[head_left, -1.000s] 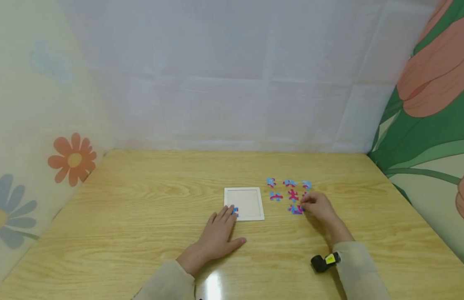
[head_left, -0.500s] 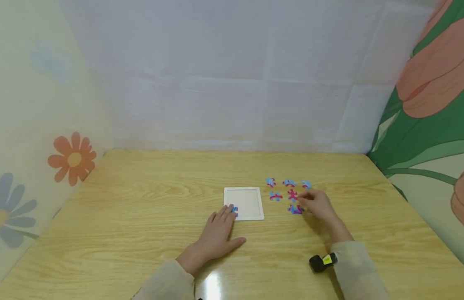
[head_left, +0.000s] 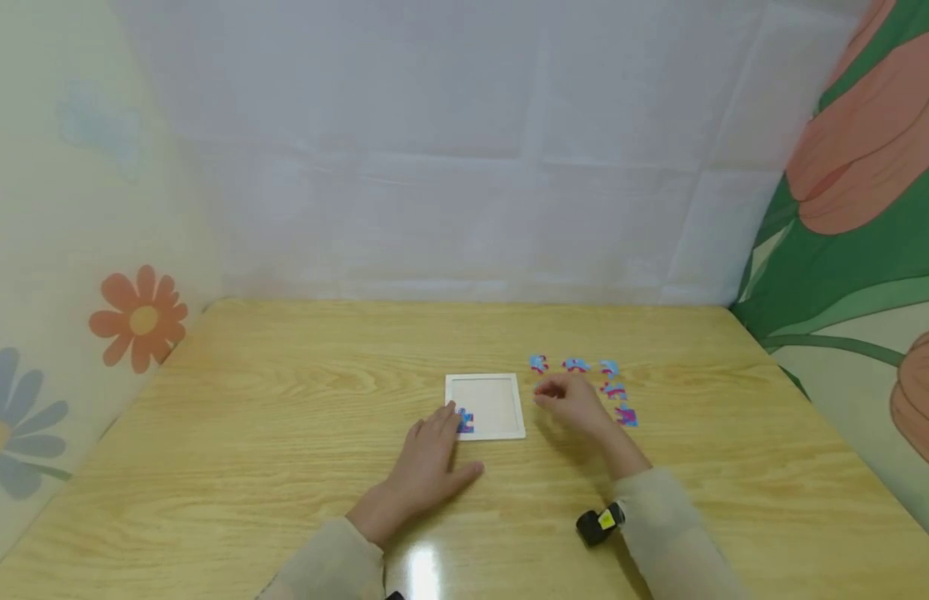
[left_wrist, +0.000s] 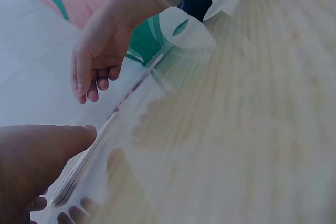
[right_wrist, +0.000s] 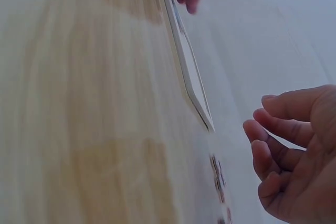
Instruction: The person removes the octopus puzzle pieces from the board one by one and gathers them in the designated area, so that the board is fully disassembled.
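My left hand (head_left: 425, 460) lies with fairly straight fingers over the lower left corner of a square white puzzle tray (head_left: 521, 408). A blue and purple jigsaw piece (head_left: 466, 422) sits in that corner, beside the fingertips. To the right of the tray, my right hand (head_left: 581, 407) hovers above the table with loosely bent fingers. In the right wrist view, nothing shows between its thumb (right_wrist: 289, 103) and fingers. Several loose jigsaw pieces, such as a blue one (head_left: 576, 365) and a pink and blue one (head_left: 615, 391), lie behind and right of this hand, which covers the middle of the group.
The wooden table (head_left: 299, 383) runs back to a white cloth (head_left: 434, 167). Printed sheets with flowers (head_left: 143, 320) and tulips (head_left: 846, 192) stand at either side. A black camera (head_left: 595, 527) is strapped to the right wrist.
My right hand has moved left from the right-hand pieces towards the tray, uncovering two of them and hiding the middle ones. My left fingers have shifted slightly, showing more of the piece in the tray.
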The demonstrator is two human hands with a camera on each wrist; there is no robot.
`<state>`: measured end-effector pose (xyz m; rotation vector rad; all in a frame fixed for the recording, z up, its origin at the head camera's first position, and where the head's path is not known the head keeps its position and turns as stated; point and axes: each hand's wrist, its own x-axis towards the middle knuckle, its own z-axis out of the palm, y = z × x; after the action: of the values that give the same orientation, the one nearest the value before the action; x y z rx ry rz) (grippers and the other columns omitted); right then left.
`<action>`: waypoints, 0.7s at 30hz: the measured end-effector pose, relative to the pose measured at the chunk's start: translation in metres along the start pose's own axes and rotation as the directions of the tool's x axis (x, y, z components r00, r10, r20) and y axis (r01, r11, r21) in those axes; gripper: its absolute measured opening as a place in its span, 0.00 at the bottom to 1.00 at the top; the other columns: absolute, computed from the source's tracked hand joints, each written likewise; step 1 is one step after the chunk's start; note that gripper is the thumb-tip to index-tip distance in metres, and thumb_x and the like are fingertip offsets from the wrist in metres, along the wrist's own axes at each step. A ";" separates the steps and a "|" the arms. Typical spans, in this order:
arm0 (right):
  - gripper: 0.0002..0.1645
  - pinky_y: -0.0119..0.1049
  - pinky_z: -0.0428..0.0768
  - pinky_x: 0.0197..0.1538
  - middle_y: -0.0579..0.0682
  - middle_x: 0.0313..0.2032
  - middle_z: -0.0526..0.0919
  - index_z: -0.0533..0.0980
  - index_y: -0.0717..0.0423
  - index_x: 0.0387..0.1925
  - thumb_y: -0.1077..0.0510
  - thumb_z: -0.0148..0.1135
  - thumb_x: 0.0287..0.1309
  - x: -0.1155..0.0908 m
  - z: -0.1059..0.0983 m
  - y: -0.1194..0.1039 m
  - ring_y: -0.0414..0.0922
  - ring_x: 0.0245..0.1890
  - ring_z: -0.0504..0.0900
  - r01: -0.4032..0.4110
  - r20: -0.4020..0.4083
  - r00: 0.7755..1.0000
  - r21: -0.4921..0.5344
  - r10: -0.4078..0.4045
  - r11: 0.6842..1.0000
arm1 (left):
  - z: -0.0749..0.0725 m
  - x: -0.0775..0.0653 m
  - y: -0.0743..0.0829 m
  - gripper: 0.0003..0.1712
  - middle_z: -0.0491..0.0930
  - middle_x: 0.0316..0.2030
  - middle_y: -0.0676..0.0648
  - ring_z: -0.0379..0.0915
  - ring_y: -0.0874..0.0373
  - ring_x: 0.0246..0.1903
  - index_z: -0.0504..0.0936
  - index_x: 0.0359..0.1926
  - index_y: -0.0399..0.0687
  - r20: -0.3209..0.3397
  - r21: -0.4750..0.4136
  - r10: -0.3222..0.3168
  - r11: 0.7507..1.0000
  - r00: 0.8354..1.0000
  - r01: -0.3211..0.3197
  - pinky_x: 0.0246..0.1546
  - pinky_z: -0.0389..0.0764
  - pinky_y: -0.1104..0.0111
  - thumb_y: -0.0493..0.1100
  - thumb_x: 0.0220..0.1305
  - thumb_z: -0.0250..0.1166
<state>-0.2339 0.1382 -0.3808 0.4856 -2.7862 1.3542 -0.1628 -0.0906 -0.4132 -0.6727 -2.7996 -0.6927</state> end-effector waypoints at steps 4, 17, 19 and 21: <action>0.07 0.31 0.71 0.27 0.48 0.25 0.75 0.76 0.64 0.31 0.64 0.59 0.47 0.004 0.017 -0.010 0.41 0.25 0.71 0.051 0.071 0.996 0.009 -0.051 0.999 | -0.001 0.002 -0.004 0.40 0.58 0.58 0.34 0.51 0.42 0.57 0.63 0.56 0.30 -0.037 0.038 -0.043 0.998 0.998 0.044 0.53 0.49 0.48 0.56 0.51 0.59; 0.12 0.29 0.71 0.27 0.48 0.24 0.76 0.76 0.65 0.35 0.64 0.60 0.45 0.007 0.055 -0.028 0.39 0.23 0.71 0.110 0.150 0.982 0.046 -0.115 0.993 | 0.000 0.003 -0.016 0.33 0.59 0.58 0.38 0.49 0.41 0.58 0.65 0.57 0.36 -0.060 0.083 -0.109 0.990 0.992 0.114 0.51 0.44 0.42 0.53 0.56 0.55; 0.12 0.30 0.71 0.28 0.48 0.24 0.76 0.77 0.65 0.36 0.64 0.61 0.45 0.007 0.058 -0.028 0.40 0.24 0.72 0.109 0.148 0.982 0.042 -0.114 0.993 | 0.000 0.003 -0.016 0.33 0.60 0.58 0.38 0.49 0.41 0.58 0.65 0.57 0.36 -0.063 0.086 -0.113 0.989 0.992 0.118 0.51 0.44 0.42 0.53 0.56 0.55; 0.13 0.30 0.71 0.30 0.48 0.25 0.76 0.76 0.64 0.36 0.64 0.61 0.45 0.007 0.061 -0.028 0.41 0.26 0.72 0.101 0.144 0.984 0.046 -0.107 0.994 | -0.001 0.004 -0.017 0.32 0.60 0.58 0.39 0.49 0.41 0.58 0.65 0.57 0.37 -0.061 0.090 -0.116 0.989 0.991 0.121 0.51 0.44 0.42 0.53 0.56 0.55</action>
<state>-0.2243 0.0731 -0.3963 0.7496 -2.8052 1.4073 -0.1740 -0.1028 -0.4182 -0.4656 -2.8180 -0.5862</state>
